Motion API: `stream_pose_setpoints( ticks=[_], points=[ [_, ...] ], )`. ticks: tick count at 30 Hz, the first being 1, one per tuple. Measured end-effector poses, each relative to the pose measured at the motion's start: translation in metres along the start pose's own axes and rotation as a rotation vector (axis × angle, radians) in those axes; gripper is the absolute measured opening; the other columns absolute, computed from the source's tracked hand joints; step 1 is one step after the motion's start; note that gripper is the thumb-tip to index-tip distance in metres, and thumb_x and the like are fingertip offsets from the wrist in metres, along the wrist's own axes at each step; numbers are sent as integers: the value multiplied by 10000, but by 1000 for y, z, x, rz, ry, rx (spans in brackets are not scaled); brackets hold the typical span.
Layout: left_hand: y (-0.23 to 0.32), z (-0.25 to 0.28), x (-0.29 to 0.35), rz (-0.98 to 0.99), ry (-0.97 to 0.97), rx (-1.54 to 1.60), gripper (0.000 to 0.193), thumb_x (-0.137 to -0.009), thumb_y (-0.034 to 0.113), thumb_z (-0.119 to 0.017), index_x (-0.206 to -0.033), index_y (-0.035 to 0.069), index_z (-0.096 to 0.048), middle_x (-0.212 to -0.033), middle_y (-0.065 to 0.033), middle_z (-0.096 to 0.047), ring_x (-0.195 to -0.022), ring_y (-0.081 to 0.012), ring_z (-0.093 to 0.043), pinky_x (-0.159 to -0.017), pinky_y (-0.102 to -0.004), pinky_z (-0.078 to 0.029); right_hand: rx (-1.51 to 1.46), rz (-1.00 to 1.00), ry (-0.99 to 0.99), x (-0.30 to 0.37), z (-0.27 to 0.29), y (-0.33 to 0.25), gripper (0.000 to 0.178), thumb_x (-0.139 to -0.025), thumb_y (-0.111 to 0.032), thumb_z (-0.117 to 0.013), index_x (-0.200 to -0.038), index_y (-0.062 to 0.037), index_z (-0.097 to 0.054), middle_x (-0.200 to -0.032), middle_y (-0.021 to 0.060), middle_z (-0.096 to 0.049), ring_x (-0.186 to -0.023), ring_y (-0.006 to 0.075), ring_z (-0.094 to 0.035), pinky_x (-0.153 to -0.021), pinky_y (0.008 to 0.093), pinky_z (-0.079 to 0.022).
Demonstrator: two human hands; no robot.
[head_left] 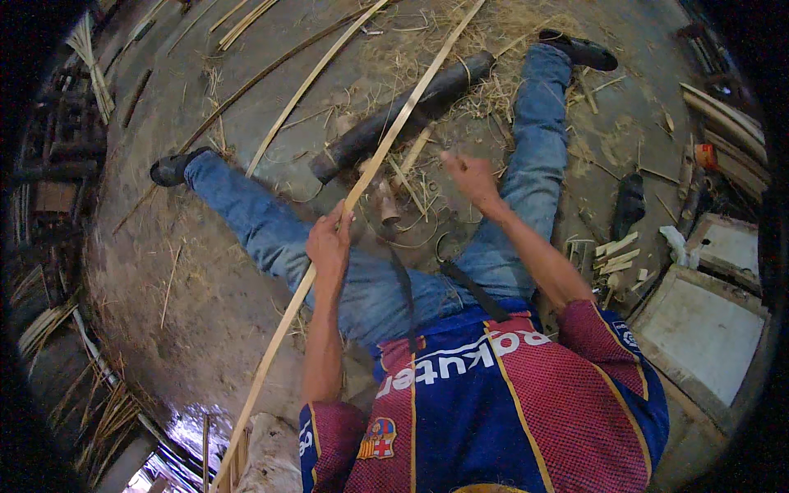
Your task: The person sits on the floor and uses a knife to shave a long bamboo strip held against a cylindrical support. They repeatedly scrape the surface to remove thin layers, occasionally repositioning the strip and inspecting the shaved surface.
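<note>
A long, pale, flat strip, apparently split bamboo or cane (399,122), slants from the top past my left side to the lower edge. My left hand (330,237) is closed around it above my left thigh. My right hand (472,176) hovers over the ground between my legs, apart from the strip. Its fingers are smeared by motion, so whether they hold anything does not show. Beyond my hands lies a dark, thick log or pipe (353,146), with the strip crossing over it. A short brown wooden piece (384,205) sits nearer my lap.
My legs (538,123) spread over a floor strewn with shavings (493,90). Another pale strip (308,82) lies by my left shin. Cut wood pieces (618,253), a dark shoe-like object (629,201) and pale framed panels (699,324) are at right. A thin curved hook (441,246) shows near my lap.
</note>
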State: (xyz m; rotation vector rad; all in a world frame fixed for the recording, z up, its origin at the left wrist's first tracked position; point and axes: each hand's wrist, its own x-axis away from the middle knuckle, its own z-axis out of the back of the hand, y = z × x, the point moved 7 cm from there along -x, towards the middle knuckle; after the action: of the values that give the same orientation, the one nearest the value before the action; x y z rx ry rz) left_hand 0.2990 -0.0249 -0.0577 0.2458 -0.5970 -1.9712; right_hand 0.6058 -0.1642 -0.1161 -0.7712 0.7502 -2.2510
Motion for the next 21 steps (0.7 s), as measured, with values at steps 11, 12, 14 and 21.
stream_pose_setpoints(
  ticks=[11, 12, 14, 21],
  points=[
    [-19, -3, 1, 205, -132, 155, 366, -885, 407, -671, -1167, 180, -727, -909, -181, -720, -821, -365, -680, -746, -403, -510, 126, 148, -356, 11, -62, -17, 644, -937, -617, -515, -1034, -8, -701, -807, 225, -677, -787, 401, -671, -722, 501, -525],
    [-30, -5, 6, 195, -108, 166, 368, -882, 410, -674, -1164, 180, -729, -909, -180, -720, -823, -363, -681, -745, -401, -508, 152, -79, -398, -8, -44, -4, 647, -939, -612, -516, -1042, -1, -702, -844, 229, -684, -787, 406, -667, -721, 500, -525],
    [-18, -12, -2, 157, -119, 230, 377, -883, 395, -683, -1160, 142, -726, -912, -182, -725, -807, -336, -686, -738, -388, -508, 441, 261, -99, -51, -12, 24, 698, -933, -640, -500, -1006, 23, -705, -845, 238, -687, -756, 407, -662, -721, 502, -525],
    [-16, -4, 0, 191, -168, 153, 403, -894, 334, -708, -1170, 40, -705, -967, -174, -740, -803, -207, -690, -752, -320, -506, 296, 390, -73, -35, -25, -13, 754, -912, -695, -478, -887, 27, -696, -724, 246, -658, -703, 418, -650, -694, 505, -518]
  ],
)
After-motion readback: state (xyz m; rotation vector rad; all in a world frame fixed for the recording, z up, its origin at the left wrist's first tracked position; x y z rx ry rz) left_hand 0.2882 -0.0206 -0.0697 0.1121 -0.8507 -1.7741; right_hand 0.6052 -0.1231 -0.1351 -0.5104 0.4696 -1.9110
